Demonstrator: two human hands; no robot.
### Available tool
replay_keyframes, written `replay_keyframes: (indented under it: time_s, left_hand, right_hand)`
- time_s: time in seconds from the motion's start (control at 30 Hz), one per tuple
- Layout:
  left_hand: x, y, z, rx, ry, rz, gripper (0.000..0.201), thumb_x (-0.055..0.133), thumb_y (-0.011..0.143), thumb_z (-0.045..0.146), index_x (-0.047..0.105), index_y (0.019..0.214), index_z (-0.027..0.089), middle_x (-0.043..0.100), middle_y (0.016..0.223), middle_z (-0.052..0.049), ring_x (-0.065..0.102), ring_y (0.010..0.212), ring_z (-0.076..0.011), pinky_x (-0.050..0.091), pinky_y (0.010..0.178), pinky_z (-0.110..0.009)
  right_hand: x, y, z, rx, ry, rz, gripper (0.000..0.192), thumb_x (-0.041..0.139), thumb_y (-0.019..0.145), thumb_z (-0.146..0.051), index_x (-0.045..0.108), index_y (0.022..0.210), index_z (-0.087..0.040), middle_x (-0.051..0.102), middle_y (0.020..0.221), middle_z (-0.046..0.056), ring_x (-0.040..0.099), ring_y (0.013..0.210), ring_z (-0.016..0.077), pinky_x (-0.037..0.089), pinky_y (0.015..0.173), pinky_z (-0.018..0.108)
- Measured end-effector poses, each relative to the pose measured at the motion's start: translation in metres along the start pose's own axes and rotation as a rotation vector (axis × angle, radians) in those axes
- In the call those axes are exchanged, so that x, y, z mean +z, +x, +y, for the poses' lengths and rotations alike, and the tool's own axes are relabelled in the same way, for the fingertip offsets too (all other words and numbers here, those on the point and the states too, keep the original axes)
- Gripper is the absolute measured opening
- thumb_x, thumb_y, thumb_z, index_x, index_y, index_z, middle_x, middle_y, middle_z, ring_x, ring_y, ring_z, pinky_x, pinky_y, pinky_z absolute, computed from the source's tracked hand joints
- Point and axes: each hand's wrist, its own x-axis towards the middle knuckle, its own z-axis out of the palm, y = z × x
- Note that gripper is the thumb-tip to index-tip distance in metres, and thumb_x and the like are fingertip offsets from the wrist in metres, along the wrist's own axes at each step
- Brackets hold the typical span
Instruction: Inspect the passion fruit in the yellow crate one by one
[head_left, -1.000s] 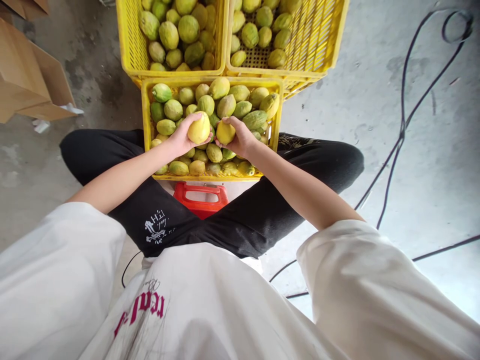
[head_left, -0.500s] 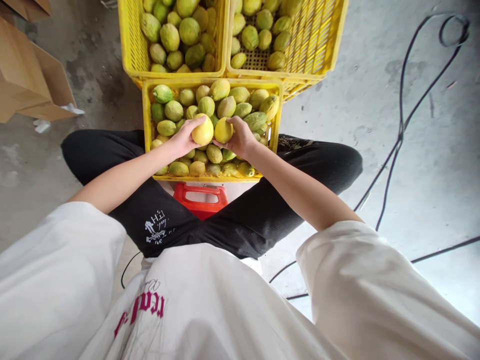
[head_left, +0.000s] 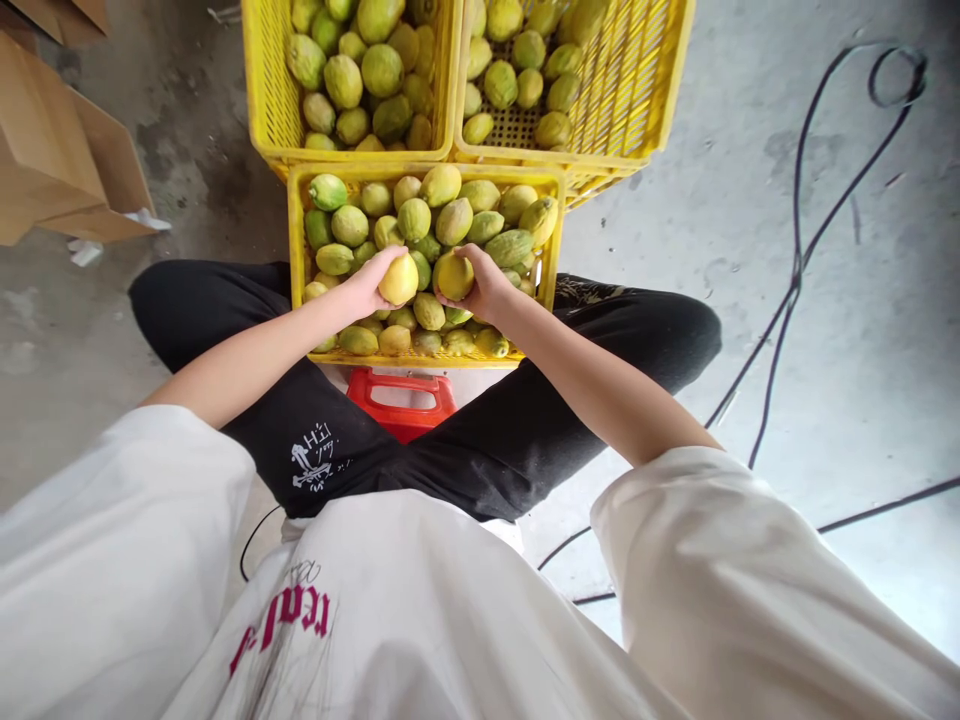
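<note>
1. Here's the left hand (head_left: 372, 283), clasped round a yellow fruit (head_left: 398, 279), thumb on the near side; the fingers beneath can't be made out.
2. And the right hand (head_left: 484, 286) has its own grip, wrapped round a second fruit (head_left: 453, 276), just beside the first but with a gap between the two.
3. Below both hands, the low crate (head_left: 298, 235) full of loose greenish fruit (head_left: 429, 311); whether the held pair touches that pile, I can't tell.
4. Beyond the hands stand the far-left crate (head_left: 261, 90) and the far-right crate (head_left: 651, 75), both holding more.
5. The step in hand looks like handling two fruits at once, one per palm.
6. Next move, I'd judge, calls for a firm, gentle grip and room above the neighbouring fruit.
</note>
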Motion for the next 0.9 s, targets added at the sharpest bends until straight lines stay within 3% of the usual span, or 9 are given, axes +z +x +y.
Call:
replay_keyframes:
  time_s: [0.07, 0.2, 0.4, 0.5, 0.67, 0.8, 0.9]
  left_hand:
    - [-0.003, 0.007, -0.001, -0.038, -0.039, 0.025, 0.065, 0.093, 0.091, 0.082, 0.071, 0.126, 0.031, 0.089, 0.125, -0.013, 0.073, 0.156, -0.0492, 0.059, 0.135, -0.074]
    - [-0.004, 0.008, 0.000, -0.057, -0.057, 0.069, 0.058, 0.102, 0.083, 0.068, 0.070, 0.119, 0.034, 0.088, 0.125, -0.012, 0.072, 0.156, -0.0516, 0.063, 0.132, -0.078]
    - [0.002, -0.003, 0.003, -0.006, 0.071, 0.096, 0.063, 0.113, 0.081, 0.049, 0.062, 0.114, 0.034, 0.083, 0.138, -0.004, 0.078, 0.151, -0.0438, 0.073, 0.121, -0.068]
    - [0.006, -0.006, 0.006, 0.025, 0.112, 0.117, 0.055, 0.108, 0.088, 0.044, 0.061, 0.116, 0.034, 0.083, 0.137, -0.004, 0.077, 0.154, -0.0418, 0.074, 0.121, -0.067]
    - [0.008, -0.012, 0.014, -0.008, 0.020, 0.030, 0.018, 0.076, 0.107, 0.047, 0.071, 0.116, 0.033, 0.087, 0.120, -0.009, 0.072, 0.163, -0.0452, 0.063, 0.140, -0.070]
    - [0.007, -0.016, 0.018, 0.012, -0.044, -0.067, 0.027, 0.078, 0.100, 0.044, 0.081, 0.126, 0.035, 0.092, 0.124, -0.008, 0.076, 0.158, -0.0452, 0.061, 0.144, -0.069]
    - [0.009, -0.016, 0.016, 0.032, -0.094, -0.080, 0.025, 0.075, 0.105, 0.040, 0.081, 0.127, 0.033, 0.093, 0.121, -0.009, 0.079, 0.158, -0.0441, 0.065, 0.141, -0.068]
  right_hand:
    - [-0.001, 0.000, -0.002, 0.004, -0.001, -0.002, 0.046, 0.095, 0.107, -0.053, 0.052, 0.110, -0.035, 0.065, 0.092, 0.000, 0.073, 0.106, 0.0322, 0.073, 0.092, 0.048]
    - [0.001, -0.003, -0.004, 0.018, -0.018, -0.005, 0.047, 0.093, 0.110, -0.058, 0.051, 0.108, -0.036, 0.067, 0.092, 0.001, 0.074, 0.111, 0.0355, 0.073, 0.093, 0.051]
    - [0.004, -0.002, -0.002, 0.008, -0.006, -0.022, 0.020, 0.068, 0.119, -0.039, 0.054, 0.106, -0.034, 0.068, 0.092, 0.002, 0.076, 0.108, 0.0332, 0.074, 0.094, 0.048]
    - [0.004, -0.001, -0.002, 0.006, 0.000, -0.011, 0.025, 0.076, 0.113, -0.042, 0.052, 0.108, -0.035, 0.068, 0.092, 0.001, 0.077, 0.107, 0.0343, 0.076, 0.092, 0.051]
    - [0.002, 0.001, -0.002, 0.001, 0.019, 0.003, 0.039, 0.086, 0.105, -0.047, 0.049, 0.109, -0.036, 0.069, 0.095, 0.000, 0.079, 0.106, 0.0350, 0.078, 0.090, 0.052]
    - [0.002, -0.002, -0.004, 0.019, 0.025, -0.027, 0.041, 0.089, 0.101, -0.055, 0.053, 0.109, -0.036, 0.069, 0.096, 0.000, 0.079, 0.106, 0.0357, 0.078, 0.089, 0.054]
    - [0.002, -0.007, -0.006, 0.019, 0.031, -0.062, 0.039, 0.089, 0.103, -0.057, 0.057, 0.110, -0.036, 0.070, 0.095, 0.001, 0.076, 0.110, 0.0348, 0.077, 0.098, 0.054]
